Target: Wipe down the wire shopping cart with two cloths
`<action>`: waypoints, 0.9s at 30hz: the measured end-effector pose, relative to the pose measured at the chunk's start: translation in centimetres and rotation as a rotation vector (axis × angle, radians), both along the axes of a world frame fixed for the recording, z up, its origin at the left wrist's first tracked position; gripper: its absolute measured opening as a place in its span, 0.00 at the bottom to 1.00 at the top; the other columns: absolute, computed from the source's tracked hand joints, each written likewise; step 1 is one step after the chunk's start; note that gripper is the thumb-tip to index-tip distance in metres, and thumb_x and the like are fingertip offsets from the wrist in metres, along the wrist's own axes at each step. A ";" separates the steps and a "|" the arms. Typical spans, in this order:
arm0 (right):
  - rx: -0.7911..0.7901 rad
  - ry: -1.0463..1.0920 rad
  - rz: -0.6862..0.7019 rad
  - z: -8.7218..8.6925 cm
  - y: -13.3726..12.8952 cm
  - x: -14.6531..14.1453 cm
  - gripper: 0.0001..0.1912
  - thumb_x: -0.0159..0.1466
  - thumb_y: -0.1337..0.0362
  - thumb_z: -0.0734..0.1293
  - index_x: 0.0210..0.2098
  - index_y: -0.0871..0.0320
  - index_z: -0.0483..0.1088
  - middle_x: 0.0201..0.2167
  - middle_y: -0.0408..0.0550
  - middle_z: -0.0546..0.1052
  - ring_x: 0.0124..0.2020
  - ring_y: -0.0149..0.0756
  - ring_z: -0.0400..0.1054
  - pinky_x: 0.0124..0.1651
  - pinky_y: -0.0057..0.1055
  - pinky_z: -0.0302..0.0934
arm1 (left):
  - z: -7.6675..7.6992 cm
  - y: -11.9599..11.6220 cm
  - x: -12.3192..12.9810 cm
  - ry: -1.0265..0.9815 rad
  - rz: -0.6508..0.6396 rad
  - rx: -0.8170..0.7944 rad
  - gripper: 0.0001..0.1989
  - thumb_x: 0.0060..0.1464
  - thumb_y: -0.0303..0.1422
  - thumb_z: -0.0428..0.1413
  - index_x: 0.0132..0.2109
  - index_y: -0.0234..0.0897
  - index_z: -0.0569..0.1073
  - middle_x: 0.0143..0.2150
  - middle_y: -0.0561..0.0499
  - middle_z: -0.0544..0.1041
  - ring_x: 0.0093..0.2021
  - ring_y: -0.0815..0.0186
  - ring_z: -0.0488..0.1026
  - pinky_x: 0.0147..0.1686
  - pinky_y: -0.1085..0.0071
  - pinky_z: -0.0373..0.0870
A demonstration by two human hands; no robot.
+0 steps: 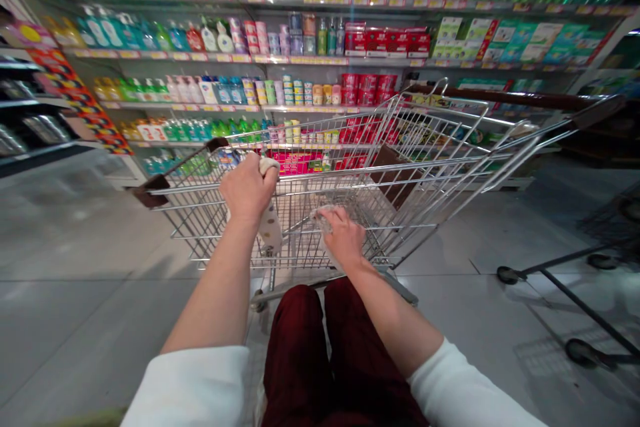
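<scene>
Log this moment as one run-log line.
left hand: grips white speckled item | right hand: on clear plastic bag | over wire shopping cart

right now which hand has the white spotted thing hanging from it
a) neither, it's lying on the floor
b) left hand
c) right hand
b, the white spotted thing hangs down from the left hand, while the right hand is apart from it, on clear plastic
</scene>
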State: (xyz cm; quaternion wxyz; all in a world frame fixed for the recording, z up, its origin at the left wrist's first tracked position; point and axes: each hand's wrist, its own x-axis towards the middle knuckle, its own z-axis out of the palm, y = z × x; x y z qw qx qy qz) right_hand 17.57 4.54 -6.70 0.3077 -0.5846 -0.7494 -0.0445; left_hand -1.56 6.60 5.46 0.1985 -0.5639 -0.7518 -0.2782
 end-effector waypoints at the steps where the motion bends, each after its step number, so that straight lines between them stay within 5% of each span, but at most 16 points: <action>1: -0.045 -0.023 0.014 -0.9 -0.2 -0.1 0.28 0.56 0.72 0.64 0.54 0.42 0.71 0.53 0.41 0.75 0.39 0.31 0.72 0.40 0.26 0.64 | 0.0 0.0 0.0 -0.002 -0.003 0.009 0.22 0.59 0.48 0.40 0.45 0.40 0.71 0.37 0.43 0.79 0.38 0.52 0.75 0.33 0.64 0.58; 6: -0.153 0.058 0.143 -2.3 -1.0 0.6 0.29 0.54 0.75 0.62 0.51 0.42 0.73 0.50 0.38 0.75 0.45 0.32 0.72 0.43 0.26 0.63 | -0.3 0.1 0.0 -0.002 -0.004 0.048 0.21 0.59 0.48 0.41 0.43 0.40 0.72 0.36 0.43 0.79 0.38 0.51 0.75 0.33 0.64 0.58; 9: -0.142 0.144 0.186 -0.6 -1.2 1.2 0.27 0.54 0.74 0.62 0.49 0.44 0.74 0.46 0.39 0.77 0.45 0.35 0.72 0.47 0.29 0.63 | -0.4 0.2 0.0 -0.006 -0.002 0.051 0.21 0.59 0.48 0.41 0.43 0.40 0.72 0.36 0.43 0.78 0.38 0.51 0.75 0.33 0.64 0.59; 13: 0.062 0.263 0.145 2.6 -1.1 1.1 0.26 0.57 0.72 0.62 0.52 0.47 0.74 0.51 0.44 0.75 0.51 0.37 0.70 0.52 0.30 0.63 | -0.5 0.3 -0.1 -0.022 -0.020 0.063 0.21 0.59 0.48 0.42 0.43 0.40 0.72 0.36 0.43 0.78 0.38 0.51 0.75 0.33 0.65 0.58; 17: 0.080 0.163 0.100 4.1 -0.3 -0.3 0.26 0.59 0.70 0.63 0.55 0.42 0.71 0.58 0.41 0.71 0.53 0.38 0.68 0.49 0.31 0.64 | -0.6 0.4 -0.2 -0.026 -0.023 0.095 0.21 0.59 0.48 0.42 0.43 0.39 0.72 0.36 0.43 0.78 0.37 0.51 0.74 0.33 0.64 0.58; 27: -0.187 -0.016 0.149 -1.9 -0.9 -2.0 0.27 0.59 0.72 0.61 0.53 0.41 0.71 0.49 0.38 0.76 0.43 0.32 0.72 0.40 0.27 0.63 | -0.5 0.3 -0.1 -0.006 -0.020 0.095 0.20 0.59 0.47 0.42 0.42 0.39 0.72 0.35 0.43 0.78 0.37 0.52 0.75 0.33 0.64 0.58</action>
